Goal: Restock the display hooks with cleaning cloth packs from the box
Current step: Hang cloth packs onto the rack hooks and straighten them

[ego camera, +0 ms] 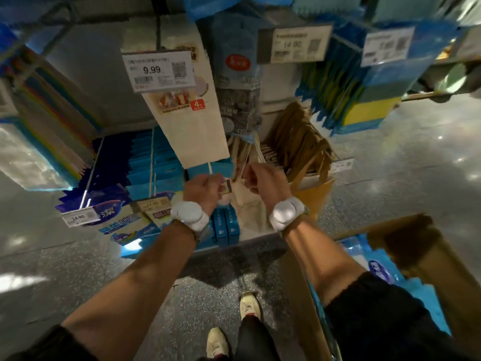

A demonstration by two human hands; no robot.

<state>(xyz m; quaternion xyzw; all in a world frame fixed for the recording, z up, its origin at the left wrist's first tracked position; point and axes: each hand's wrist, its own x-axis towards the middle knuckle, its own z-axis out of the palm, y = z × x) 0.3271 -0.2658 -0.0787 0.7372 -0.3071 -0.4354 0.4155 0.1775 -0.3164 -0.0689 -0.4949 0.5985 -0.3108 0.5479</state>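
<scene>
Pinching the header of the cream cloth pack (248,209) with my left hand (205,188); my right hand (263,179) has fingers curled just beside, grip unclear. The pack hangs lengthwise below, between both.

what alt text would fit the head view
A person's left hand and right hand pinch the top of a cream cloth pack below a hanging 9.99 price tag. An open cardboard box of blue packs stands at the right.
</scene>
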